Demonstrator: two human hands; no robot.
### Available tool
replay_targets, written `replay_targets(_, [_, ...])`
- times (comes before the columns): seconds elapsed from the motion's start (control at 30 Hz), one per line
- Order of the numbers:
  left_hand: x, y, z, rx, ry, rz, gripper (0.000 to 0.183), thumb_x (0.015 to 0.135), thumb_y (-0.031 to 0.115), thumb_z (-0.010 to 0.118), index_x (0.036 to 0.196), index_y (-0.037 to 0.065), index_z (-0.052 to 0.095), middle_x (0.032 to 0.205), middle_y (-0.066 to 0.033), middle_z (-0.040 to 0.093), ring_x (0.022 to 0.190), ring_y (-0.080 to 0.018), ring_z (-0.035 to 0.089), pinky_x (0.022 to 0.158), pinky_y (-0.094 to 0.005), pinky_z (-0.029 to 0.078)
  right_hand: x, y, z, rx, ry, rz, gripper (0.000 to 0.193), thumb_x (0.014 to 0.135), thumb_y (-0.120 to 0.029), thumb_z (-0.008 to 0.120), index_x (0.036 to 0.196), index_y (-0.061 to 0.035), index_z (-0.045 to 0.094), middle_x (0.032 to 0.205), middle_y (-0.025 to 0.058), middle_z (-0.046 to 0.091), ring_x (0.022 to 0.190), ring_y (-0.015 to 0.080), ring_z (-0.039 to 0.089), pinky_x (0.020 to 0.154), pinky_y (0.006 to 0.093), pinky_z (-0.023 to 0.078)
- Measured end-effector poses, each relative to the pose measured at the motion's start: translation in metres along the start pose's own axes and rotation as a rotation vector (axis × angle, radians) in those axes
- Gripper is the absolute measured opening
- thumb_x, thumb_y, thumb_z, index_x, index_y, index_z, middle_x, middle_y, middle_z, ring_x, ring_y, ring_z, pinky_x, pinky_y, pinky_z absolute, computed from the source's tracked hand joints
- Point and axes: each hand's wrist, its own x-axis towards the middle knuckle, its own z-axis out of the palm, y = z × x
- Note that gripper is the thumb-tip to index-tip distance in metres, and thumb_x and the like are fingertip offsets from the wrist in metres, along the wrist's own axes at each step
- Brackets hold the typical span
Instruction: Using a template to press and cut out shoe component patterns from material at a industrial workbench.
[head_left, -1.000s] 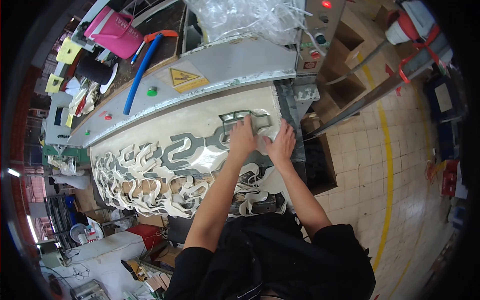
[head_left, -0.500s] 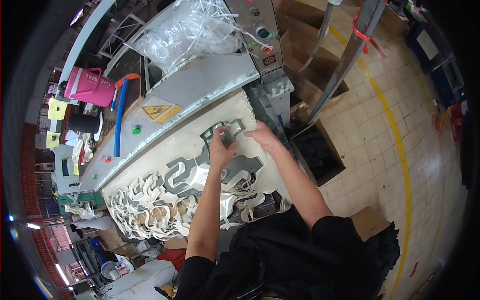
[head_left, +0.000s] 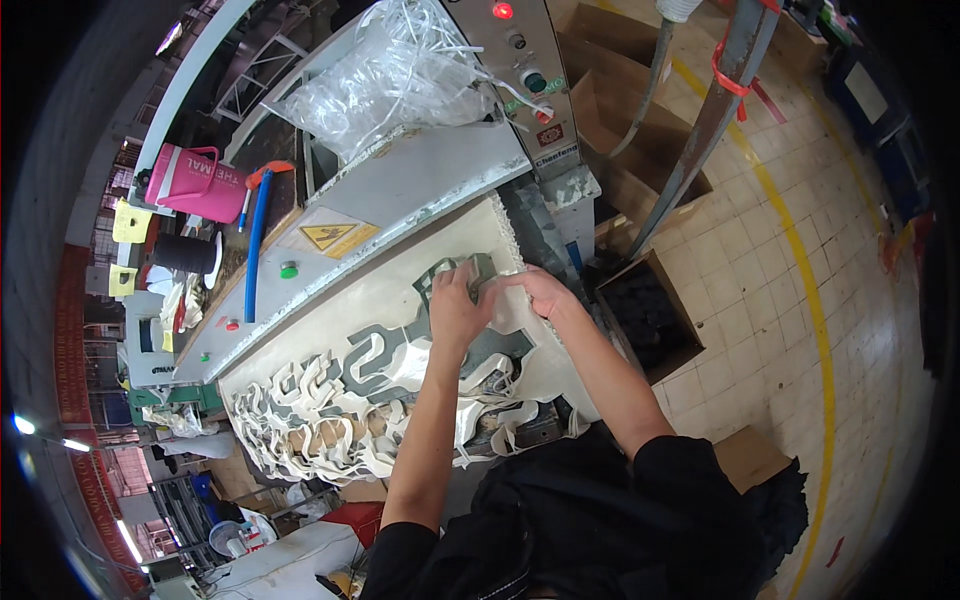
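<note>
A cream sheet of material [head_left: 400, 270] lies over the bed of a grey press, with grey-green board [head_left: 375, 350] showing through its cut-out shapes. My left hand [head_left: 460, 308] is over the sheet, fingers curled down around a dark green, frame-like piece [head_left: 423, 287] that looks like a cutting die; the palm hides much of it. Just right of it, my right hand [head_left: 543, 292] is closed at the sheet's rough right edge, thumb and fingers pinching the material. Curly cream offcuts [head_left: 320, 400] cover the near left part of the bed.
The press beam [head_left: 400, 200] spans the far side, with clear plastic bags [head_left: 390, 80] on top. A control panel [head_left: 520, 60] stands beyond. A pink mug [head_left: 200, 183] and a blue rod [head_left: 258, 250] are at left. Cardboard boxes [head_left: 680, 345] line the right side.
My left hand has shifted slightly right and lower over the die. The right hand's fingers have curled in at the sheet's edge. The whole view has shifted a little.
</note>
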Motion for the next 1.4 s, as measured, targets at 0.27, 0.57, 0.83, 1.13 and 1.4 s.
replay_targets(0.27, [0.005,-0.003,0.017,0.06,-0.086,-0.152,0.043,0.086,0.028,0.082,0.121,0.006,0.072,0.098,-0.0152,0.076,0.102,-0.0388,0.07,0.093,-0.049,0.055,0.006,0.003,-0.008,0.083,-0.027,-0.067,0.035,0.098,-0.005,0.068,0.132,-0.001,0.069,0.123,0.0139,0.076,0.11,0.0273,0.075,0.097,0.0422,0.06])
replay_targets(0.57, [0.003,-0.01,0.02,0.176,-0.022,0.107,0.032,0.088,0.014,0.076,0.118,0.005,0.073,0.097,-0.0164,0.073,0.104,-0.0357,0.067,0.101,-0.052,0.045,0.005,0.004,-0.011,0.059,-0.024,-0.069,0.039,0.095,-0.002,0.068,0.134,-0.0025,0.066,0.124,0.0139,0.074,0.114,0.0281,0.073,0.099,0.0418,0.06])
replay_targets(0.83, [0.02,-0.033,-0.001,-0.118,0.169,-0.066,0.011,0.089,0.006,0.073,0.096,-0.003,0.073,0.09,-0.0235,0.072,0.082,-0.0434,0.069,0.074,-0.05,0.053,-0.011,-0.01,-0.012,-0.079,-0.163,-0.099,0.051,0.094,0.0,0.056,0.144,-0.0032,0.065,0.135,0.0148,0.071,0.123,0.0284,0.07,0.106,0.0426,0.057])
replay_targets(1.13, [0.022,-0.096,-0.053,-0.273,0.012,-0.259,0.015,0.094,0.01,0.076,0.094,-0.005,0.072,0.078,-0.0115,0.073,0.069,-0.0181,0.065,0.069,-0.0354,0.051,0.003,-0.01,0.012,-0.229,0.098,-0.069,0.057,0.086,-0.025,0.089,0.131,0.0009,0.066,0.132,0.015,0.071,0.12,0.0253,0.07,0.103,0.04,0.055])
replay_targets(1.4, [-0.005,-0.034,-0.003,-0.172,0.116,-0.031,0.016,0.089,0.003,0.075,0.104,-0.004,0.075,0.089,-0.0219,0.07,0.081,-0.0414,0.07,0.075,-0.0449,0.055,0.034,-0.003,0.014,-0.503,0.053,-0.144,0.073,0.069,-0.015,0.1,0.125,0.0113,0.063,0.122,0.0187,0.072,0.114,0.0237,0.07,0.097,0.0361,0.056])
